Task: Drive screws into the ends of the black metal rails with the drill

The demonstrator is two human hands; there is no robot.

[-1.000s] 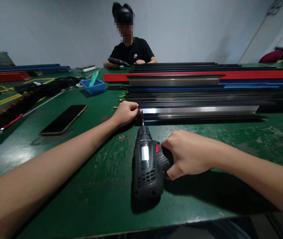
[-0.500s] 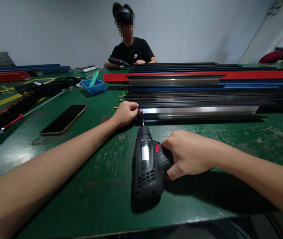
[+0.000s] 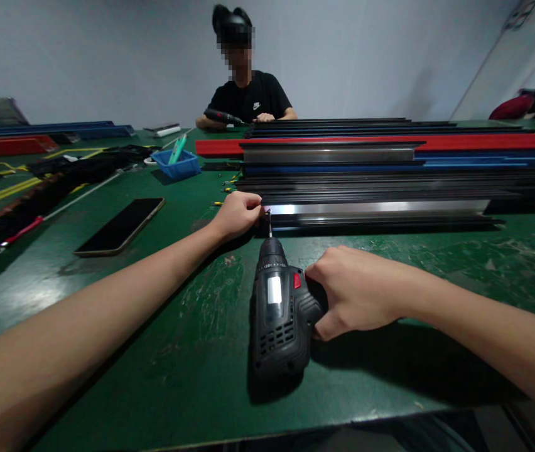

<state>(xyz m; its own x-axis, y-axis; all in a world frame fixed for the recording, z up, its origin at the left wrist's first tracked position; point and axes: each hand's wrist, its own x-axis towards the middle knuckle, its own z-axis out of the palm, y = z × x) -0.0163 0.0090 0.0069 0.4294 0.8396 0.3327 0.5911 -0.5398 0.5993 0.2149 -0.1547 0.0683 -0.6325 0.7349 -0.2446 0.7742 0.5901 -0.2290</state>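
Note:
My right hand (image 3: 347,292) is wrapped round the handle of a black cordless drill (image 3: 279,320), which lies on its side with its bit pointing away from me. The bit's tip meets the left end of a metal profile (image 3: 371,209) with a shiny silver face and black edges. At that same end my left hand (image 3: 238,213) is closed, thumb and forefinger pinched near the bit tip. Whatever sits in the pinch is too small to make out.
Black, red and blue profiles (image 3: 465,142) lie stacked behind. To the left are a phone (image 3: 120,227), a blue bin (image 3: 178,168) and a bundle of dark and yellow strips (image 3: 46,179). Across the green table (image 3: 192,402) a person (image 3: 253,94) holds another drill (image 3: 223,117).

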